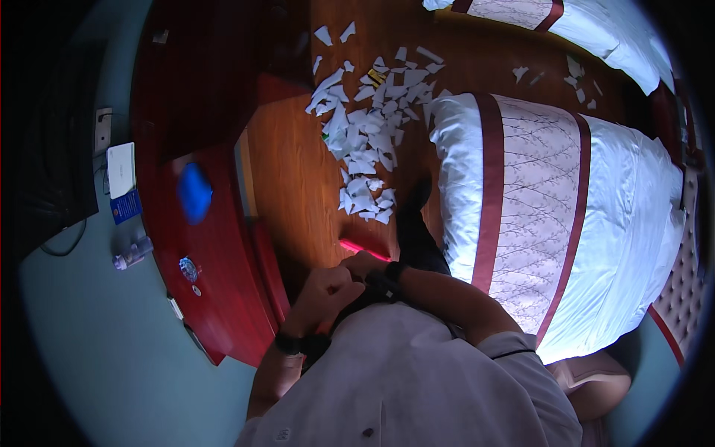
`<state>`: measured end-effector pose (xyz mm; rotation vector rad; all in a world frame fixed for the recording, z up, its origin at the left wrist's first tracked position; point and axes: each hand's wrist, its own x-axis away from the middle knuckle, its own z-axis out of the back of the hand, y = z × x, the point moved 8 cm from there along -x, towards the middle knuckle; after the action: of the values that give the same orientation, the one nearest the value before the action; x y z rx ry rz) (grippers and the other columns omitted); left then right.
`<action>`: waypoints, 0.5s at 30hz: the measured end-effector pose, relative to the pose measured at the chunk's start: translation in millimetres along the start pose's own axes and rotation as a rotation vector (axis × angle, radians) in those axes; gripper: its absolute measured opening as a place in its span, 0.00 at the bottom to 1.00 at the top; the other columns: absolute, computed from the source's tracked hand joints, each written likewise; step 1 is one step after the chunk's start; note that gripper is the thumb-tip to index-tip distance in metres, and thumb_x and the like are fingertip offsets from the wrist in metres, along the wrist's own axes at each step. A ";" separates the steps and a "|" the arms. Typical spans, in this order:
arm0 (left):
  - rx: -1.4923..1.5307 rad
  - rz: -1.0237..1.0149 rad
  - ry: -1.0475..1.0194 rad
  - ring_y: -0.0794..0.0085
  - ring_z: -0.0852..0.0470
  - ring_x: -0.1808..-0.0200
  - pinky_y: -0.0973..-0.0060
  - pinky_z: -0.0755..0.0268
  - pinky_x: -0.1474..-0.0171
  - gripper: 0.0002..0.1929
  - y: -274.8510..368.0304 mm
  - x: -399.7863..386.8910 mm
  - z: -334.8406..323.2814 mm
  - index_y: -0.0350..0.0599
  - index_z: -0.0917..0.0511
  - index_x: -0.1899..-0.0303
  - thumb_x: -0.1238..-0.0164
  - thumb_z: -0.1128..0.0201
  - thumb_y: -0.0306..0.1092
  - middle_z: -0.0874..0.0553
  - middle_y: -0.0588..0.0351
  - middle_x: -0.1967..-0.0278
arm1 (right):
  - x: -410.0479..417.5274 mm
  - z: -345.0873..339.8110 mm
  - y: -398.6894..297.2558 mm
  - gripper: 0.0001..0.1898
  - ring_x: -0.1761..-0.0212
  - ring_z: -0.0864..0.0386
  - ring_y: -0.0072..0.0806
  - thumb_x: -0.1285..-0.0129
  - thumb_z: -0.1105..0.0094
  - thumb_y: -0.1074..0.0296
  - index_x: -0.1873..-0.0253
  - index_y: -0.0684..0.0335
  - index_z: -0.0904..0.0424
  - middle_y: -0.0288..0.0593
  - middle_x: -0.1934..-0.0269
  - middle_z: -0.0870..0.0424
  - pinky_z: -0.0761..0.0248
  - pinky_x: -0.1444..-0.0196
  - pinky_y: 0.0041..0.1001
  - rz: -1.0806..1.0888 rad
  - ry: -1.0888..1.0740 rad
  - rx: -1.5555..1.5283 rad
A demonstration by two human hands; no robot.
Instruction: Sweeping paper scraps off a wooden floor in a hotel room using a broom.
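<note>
My left hand (pixel 327 291) and my right hand (pixel 364 265) are close together in front of my waist, both with curled fingers. What lies between or inside the fingers cannot be made out. Just beyond the hands, a bright pink edge of some object (pixel 364 249) shows low over the floor. Farther ahead, many torn or broken white pieces (pixel 363 139) lie heaped and scattered on the wooden floor (pixel 285 162), a yellow-and-black piece (pixel 376 77) among them. Dark bands circle both wrists.
A bed with white bedding (pixel 620 223) and a patterned runner (pixel 536 207) stands at the right, a second bed (pixel 592 28) beyond it. Along the left runs a red wooden desk (pixel 223 313) with a blue item (pixel 194 193), a glass ashtray (pixel 189 269) and a bottle (pixel 133 254).
</note>
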<state>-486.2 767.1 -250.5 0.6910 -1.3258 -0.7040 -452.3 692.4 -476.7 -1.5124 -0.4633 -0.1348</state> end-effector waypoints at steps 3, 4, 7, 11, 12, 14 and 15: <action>-0.106 -0.207 0.087 0.73 0.23 0.76 0.74 0.32 0.70 0.07 12.7 18.0 12.4 0.36 0.25 0.76 0.40 0.38 0.23 0.22 0.55 0.77 | 20.2 25.8 -47.4 0.16 0.62 0.14 0.35 0.45 0.37 0.69 0.50 0.59 0.19 0.48 0.63 0.13 0.25 0.62 0.29 0.124 0.072 -0.049; -0.104 -0.212 0.095 0.73 0.23 0.76 0.74 0.32 0.70 0.07 17.9 20.7 13.6 0.36 0.25 0.76 0.40 0.38 0.23 0.22 0.55 0.77 | 22.2 36.8 -51.9 0.10 0.76 0.18 0.32 0.43 0.37 0.68 0.58 0.66 0.18 0.47 0.73 0.16 0.28 0.72 0.28 0.106 0.183 -0.169; -0.176 -0.378 0.148 0.66 0.24 0.76 0.71 0.32 0.70 0.09 45.9 36.9 18.7 0.37 0.26 0.76 0.44 0.33 0.24 0.24 0.53 0.77 | 25.7 38.2 -46.3 0.11 0.85 0.25 0.31 0.40 0.36 0.65 0.68 0.70 0.20 0.45 0.81 0.22 0.34 0.81 0.29 -0.395 0.239 -1.108; -0.193 -0.641 0.206 0.61 0.25 0.77 0.69 0.32 0.71 0.09 69.9 53.2 21.4 0.38 0.28 0.77 0.50 0.35 0.19 0.24 0.52 0.77 | 34.8 70.4 -79.6 0.14 0.88 0.26 0.32 0.41 0.39 0.67 0.74 0.73 0.24 0.46 0.83 0.25 0.31 0.87 0.32 -0.354 0.345 -1.038; -0.145 -0.702 0.217 0.61 0.25 0.77 0.68 0.32 0.71 0.09 75.1 57.2 22.9 0.39 0.30 0.77 0.52 0.35 0.17 0.24 0.52 0.77 | 37.2 77.0 -88.6 0.14 0.88 0.26 0.32 0.41 0.39 0.67 0.74 0.73 0.24 0.46 0.83 0.25 0.31 0.87 0.32 -0.349 0.347 -1.036; -0.143 -0.740 0.236 0.61 0.27 0.78 0.67 0.31 0.71 0.08 86.5 55.2 20.8 0.39 0.32 0.78 0.51 0.41 0.16 0.26 0.53 0.78 | 44.2 98.4 -97.0 0.15 0.88 0.26 0.32 0.41 0.39 0.65 0.74 0.73 0.23 0.46 0.84 0.25 0.30 0.87 0.32 -0.379 0.443 -0.928; -0.136 -0.775 0.251 0.62 0.29 0.79 0.66 0.30 0.71 0.08 93.8 54.4 20.3 0.40 0.35 0.79 0.49 0.47 0.16 0.28 0.54 0.80 | 43.8 104.2 -96.7 0.15 0.88 0.26 0.32 0.41 0.39 0.65 0.74 0.73 0.23 0.46 0.84 0.25 0.30 0.87 0.32 -0.374 0.450 -0.930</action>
<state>-494.7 780.9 -141.4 1.1550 -0.7461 -1.2634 -469.9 796.2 -371.6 -2.1939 -0.3172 -1.0803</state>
